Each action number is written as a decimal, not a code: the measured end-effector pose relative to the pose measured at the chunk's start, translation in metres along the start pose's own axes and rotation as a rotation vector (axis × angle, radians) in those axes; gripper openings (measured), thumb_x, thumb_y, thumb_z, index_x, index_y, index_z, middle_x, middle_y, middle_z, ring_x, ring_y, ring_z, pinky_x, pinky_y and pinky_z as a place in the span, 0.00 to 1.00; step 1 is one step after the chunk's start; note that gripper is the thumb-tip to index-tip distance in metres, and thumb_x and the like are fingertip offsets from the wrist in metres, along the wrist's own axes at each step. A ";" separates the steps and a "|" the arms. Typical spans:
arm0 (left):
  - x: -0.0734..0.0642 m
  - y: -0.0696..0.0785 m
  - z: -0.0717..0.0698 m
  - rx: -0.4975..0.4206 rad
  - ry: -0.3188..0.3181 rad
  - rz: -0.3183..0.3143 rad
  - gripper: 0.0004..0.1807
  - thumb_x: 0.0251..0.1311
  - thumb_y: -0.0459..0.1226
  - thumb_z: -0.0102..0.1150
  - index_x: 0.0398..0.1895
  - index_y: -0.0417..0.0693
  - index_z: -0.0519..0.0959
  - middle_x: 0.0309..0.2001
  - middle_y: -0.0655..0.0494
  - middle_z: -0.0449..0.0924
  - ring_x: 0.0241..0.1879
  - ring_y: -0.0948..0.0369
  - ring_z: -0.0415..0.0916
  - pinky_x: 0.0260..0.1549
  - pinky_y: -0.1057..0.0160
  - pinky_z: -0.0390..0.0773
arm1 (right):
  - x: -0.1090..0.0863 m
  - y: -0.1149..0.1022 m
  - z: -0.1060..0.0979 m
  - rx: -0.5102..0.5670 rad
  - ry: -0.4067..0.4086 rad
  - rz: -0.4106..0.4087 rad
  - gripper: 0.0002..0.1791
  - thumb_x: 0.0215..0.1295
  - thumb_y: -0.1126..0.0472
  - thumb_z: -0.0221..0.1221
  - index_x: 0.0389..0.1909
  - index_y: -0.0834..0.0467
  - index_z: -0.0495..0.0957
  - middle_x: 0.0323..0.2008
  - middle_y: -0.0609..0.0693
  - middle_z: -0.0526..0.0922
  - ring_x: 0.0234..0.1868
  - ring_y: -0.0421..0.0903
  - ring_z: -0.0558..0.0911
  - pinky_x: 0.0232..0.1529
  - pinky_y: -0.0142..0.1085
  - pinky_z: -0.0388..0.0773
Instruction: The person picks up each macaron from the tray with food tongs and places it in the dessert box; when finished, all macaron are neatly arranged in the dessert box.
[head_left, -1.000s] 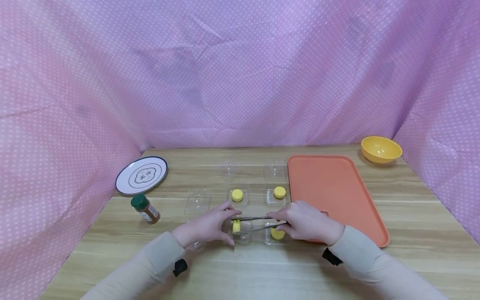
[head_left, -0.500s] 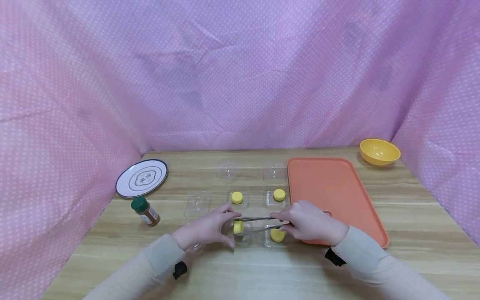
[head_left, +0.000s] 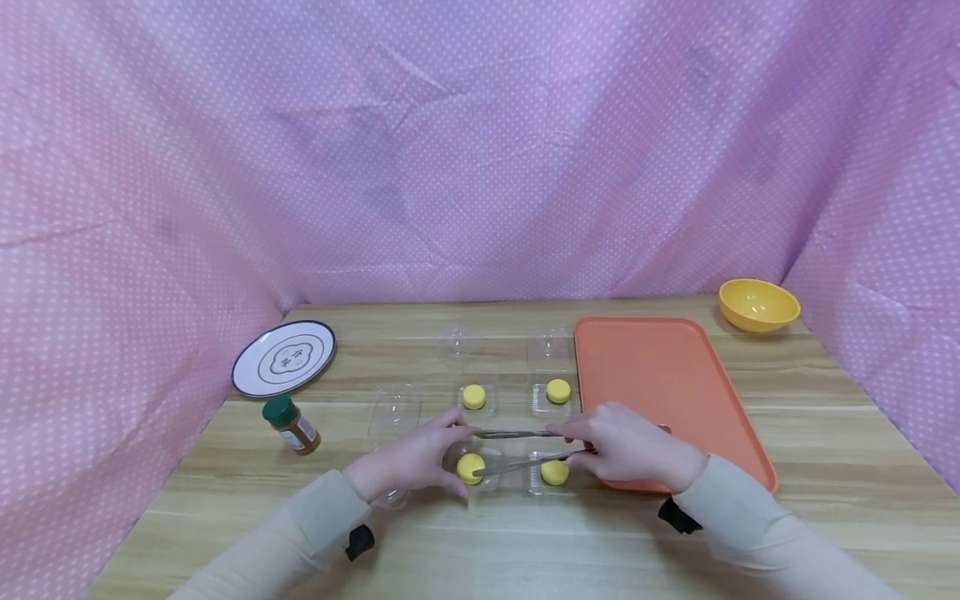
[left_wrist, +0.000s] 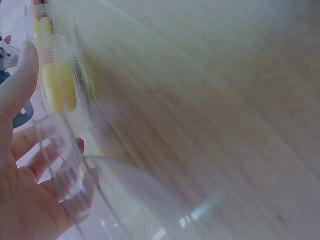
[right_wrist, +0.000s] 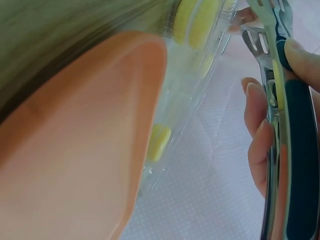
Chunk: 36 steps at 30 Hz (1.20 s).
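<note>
My right hand grips metal tongs with dark green handles and slotted tips. The tong arms are spread, reaching left over the near-left clear plastic box. In that box a yellow macaron lies flat, the lower tip overlapping its right edge in the head view. My left hand is at the box's left side, thumb and forefinger spread apart around it. Its other fingers show through the clear lid in the left wrist view. Another macaron sits in the near-right box, beneath the tongs.
Behind stand two more open boxes, with a left macaron and a right macaron. An orange tray lies right, with a yellow bowl behind it. To the left are a plate and a green-capped spice jar.
The macaron in the near-left box has gone from on edge between the tong tips to lying flat. The right hand and tongs have shifted slightly right; the left hand has barely moved.
</note>
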<state>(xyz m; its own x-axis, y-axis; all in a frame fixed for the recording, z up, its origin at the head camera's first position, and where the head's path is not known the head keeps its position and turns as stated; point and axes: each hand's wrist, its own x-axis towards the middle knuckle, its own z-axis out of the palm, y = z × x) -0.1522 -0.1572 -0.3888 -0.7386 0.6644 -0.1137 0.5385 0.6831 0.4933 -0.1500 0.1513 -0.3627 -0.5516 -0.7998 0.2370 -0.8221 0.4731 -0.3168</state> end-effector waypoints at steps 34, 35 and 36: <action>0.000 0.002 -0.002 -0.009 -0.010 0.006 0.45 0.39 0.47 0.75 0.63 0.39 0.69 0.48 0.55 0.66 0.45 0.61 0.68 0.50 0.63 0.74 | -0.077 0.049 -0.049 0.292 0.289 0.413 0.30 0.56 0.69 0.64 0.61 0.68 0.69 0.39 0.55 0.82 0.32 0.31 0.77 0.27 0.28 0.78; 0.000 0.002 -0.002 -0.008 -0.011 0.005 0.45 0.39 0.47 0.75 0.63 0.40 0.69 0.48 0.55 0.66 0.45 0.61 0.69 0.50 0.63 0.74 | -0.081 0.052 -0.051 0.304 0.291 0.439 0.31 0.56 0.69 0.64 0.62 0.68 0.68 0.39 0.56 0.82 0.33 0.30 0.77 0.28 0.28 0.78; 0.000 0.002 -0.002 -0.008 -0.012 0.003 0.45 0.39 0.47 0.75 0.63 0.40 0.69 0.48 0.55 0.66 0.46 0.61 0.69 0.51 0.63 0.74 | -0.085 0.055 -0.053 0.312 0.290 0.468 0.32 0.57 0.68 0.64 0.63 0.68 0.67 0.40 0.57 0.82 0.33 0.30 0.76 0.28 0.27 0.78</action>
<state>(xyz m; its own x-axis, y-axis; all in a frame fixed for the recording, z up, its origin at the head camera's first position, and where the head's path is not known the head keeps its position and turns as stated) -0.1519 -0.1562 -0.3856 -0.7318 0.6704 -0.1227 0.5375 0.6785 0.5007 -0.1561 0.2652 -0.3515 -0.8944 -0.3812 0.2341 -0.4291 0.5836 -0.6894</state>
